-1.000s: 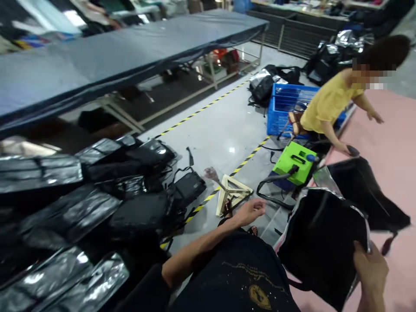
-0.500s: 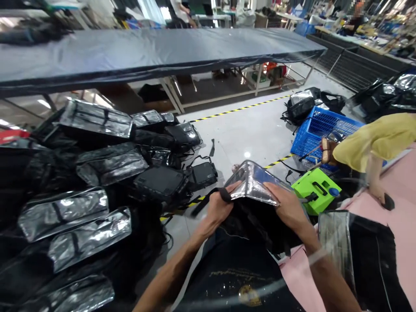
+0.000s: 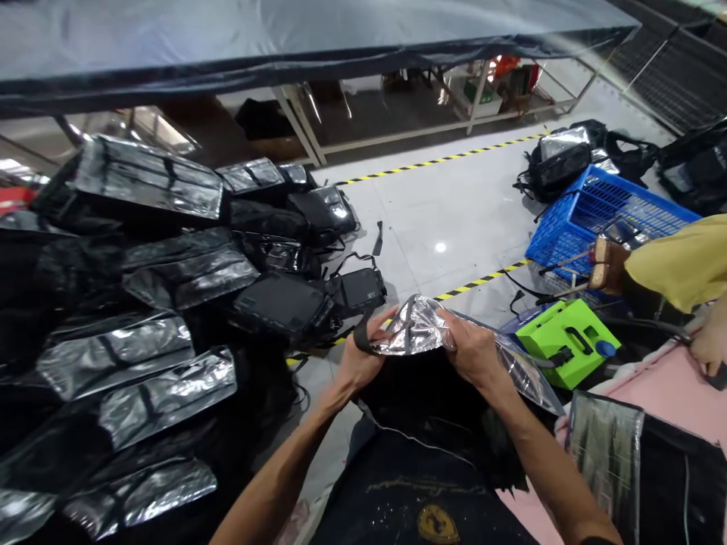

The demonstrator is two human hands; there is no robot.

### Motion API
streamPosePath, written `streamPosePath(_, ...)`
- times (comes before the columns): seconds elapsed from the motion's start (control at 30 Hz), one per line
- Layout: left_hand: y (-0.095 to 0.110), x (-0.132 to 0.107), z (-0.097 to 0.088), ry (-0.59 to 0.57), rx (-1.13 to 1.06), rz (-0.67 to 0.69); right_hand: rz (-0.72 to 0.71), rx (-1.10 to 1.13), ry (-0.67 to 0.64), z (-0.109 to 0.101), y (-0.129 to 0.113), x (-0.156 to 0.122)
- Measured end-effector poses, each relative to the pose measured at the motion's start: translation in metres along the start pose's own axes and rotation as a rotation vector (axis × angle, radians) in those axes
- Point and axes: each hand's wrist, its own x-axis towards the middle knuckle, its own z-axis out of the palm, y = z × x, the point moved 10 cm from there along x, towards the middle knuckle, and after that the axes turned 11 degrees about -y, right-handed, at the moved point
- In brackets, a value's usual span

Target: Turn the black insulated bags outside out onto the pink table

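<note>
A black bag with silver foil lining (image 3: pixel 417 329) is held up in front of my body, its foil side facing up and its dark part hanging down. My left hand (image 3: pixel 363 356) is closed on its left edge, and a black strap loops over that hand. My right hand (image 3: pixel 469 348) grips the foil at the other side, fingers pressed on the edge. More silver foil trails from the bag beneath my right forearm. The fingers' undersides are hidden by the material.
Several black bags with silver foil (image 3: pixel 170 386) are piled on the left. To the right are a green box (image 3: pixel 568 344), a blue crate (image 3: pixel 560 219), another foil-lined piece (image 3: pixel 605 462) on a pink surface (image 3: pixel 670 386), and a person's yellow garment (image 3: pixel 675 265). A covered table (image 3: pixel 318 34) spans the back.
My view has tilted down. My hands have shifted slightly left and the right one is nearer the left. The foil between them is now more crumpled, and foil shows under my right forearm.
</note>
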Motion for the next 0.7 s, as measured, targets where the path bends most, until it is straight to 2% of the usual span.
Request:
streamPosePath(0.17, -0.02, 0.045, -0.023, 0.028, 0.015, 0.104, 0.095, 0.28, -0.213, 0.014, 0.035, 0.056)
streamPosePath(0.3, -0.038, 0.077, -0.035, 0.084, 0.017, 0.126, 0.156, 0.509, -0.25, 0.024, 0.064, 0.098)
streamPosePath(0.4, -0.048, 0.11, -0.039, 0.083, 0.016, 0.128, 0.217, 0.623, -0.259, 0.043, 0.091, 0.127)
streamPosePath(0.53, -0.07, 0.173, -0.034, 0.073, 0.043, 0.057, 0.341, 0.595, -0.226, 0.076, 0.132, 0.163)
streamPosePath(0.63, -0.088, 0.22, -0.019, 0.022, 0.071, -0.06, 0.468, 0.478, -0.225, 0.099, 0.162, 0.177)
streamPosePath(0.7, -0.093, 0.239, -0.007, -0.049, 0.097, -0.124, 0.52, 0.41, -0.259, 0.11, 0.175, 0.181)
